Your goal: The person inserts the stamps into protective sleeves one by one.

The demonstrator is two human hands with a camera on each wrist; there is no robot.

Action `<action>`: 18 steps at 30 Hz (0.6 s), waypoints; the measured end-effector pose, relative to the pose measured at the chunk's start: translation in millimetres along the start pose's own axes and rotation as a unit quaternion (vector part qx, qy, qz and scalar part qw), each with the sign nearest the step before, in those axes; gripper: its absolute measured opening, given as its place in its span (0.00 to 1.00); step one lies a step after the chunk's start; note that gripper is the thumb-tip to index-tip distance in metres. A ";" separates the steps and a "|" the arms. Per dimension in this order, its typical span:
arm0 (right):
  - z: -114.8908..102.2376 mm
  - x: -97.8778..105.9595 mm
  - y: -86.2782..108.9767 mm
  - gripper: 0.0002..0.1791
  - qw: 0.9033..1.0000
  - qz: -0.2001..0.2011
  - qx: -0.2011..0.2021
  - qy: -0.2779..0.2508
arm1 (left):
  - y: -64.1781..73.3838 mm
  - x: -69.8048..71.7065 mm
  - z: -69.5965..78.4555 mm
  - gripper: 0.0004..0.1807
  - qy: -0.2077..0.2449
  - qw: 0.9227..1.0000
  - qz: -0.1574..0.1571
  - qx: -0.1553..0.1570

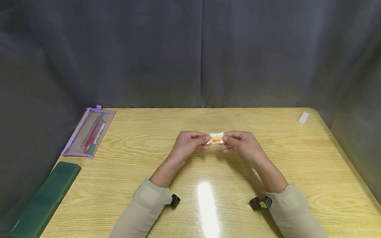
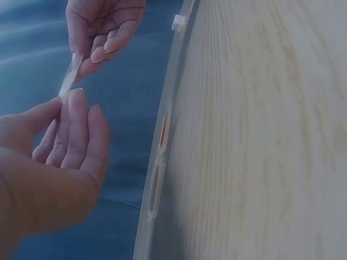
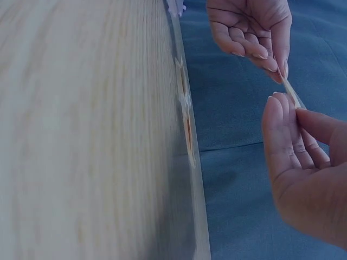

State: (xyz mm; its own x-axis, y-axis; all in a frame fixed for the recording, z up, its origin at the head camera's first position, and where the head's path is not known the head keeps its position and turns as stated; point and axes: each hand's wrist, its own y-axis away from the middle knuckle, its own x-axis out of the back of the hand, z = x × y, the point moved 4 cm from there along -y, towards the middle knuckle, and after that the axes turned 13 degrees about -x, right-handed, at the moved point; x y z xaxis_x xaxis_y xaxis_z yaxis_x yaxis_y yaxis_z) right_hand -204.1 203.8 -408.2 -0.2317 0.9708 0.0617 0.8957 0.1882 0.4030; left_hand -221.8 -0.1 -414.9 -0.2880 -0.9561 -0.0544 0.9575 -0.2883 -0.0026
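Note:
Both hands hold a small shiny packet (image 1: 216, 138) with yellow and orange print, stretched level above the middle of the wooden table. My left hand (image 1: 189, 142) pinches its left end between thumb and fingers. At the other end, the thumb and fingers of my right hand (image 1: 243, 142) do the same. Seen nearly edge-on in the left wrist view, the packet (image 2: 69, 77) looks thin and flat. The right wrist view also shows the packet (image 3: 291, 92) spanning the gap between the fingertips of both hands. Its ends are partly hidden under the thumbs.
A clear zip pouch (image 1: 78, 132) with purple edging lies at the table's back left, several pens inside. In front of it is a long dark green case (image 1: 44, 200). A small white block (image 1: 304, 117) sits near the back right corner. Dark curtains (image 1: 143, 53) surround the table.

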 end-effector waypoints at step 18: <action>-1.2 0.0 1.6 0.21 1.000 0.006 0.007 0.007 | 0.2 -2.0 4.7 0.13 -0.021 1.000 0.003 -0.005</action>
State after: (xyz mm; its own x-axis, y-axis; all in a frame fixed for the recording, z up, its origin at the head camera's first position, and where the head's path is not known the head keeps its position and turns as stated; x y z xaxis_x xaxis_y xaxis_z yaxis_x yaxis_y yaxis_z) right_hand -203.1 203.9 -406.4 -0.2264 0.9708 0.0792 0.9036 0.1790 0.3892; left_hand -221.1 1.6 -410.1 -0.2821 -0.9593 -0.0134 0.9593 -0.2819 -0.0132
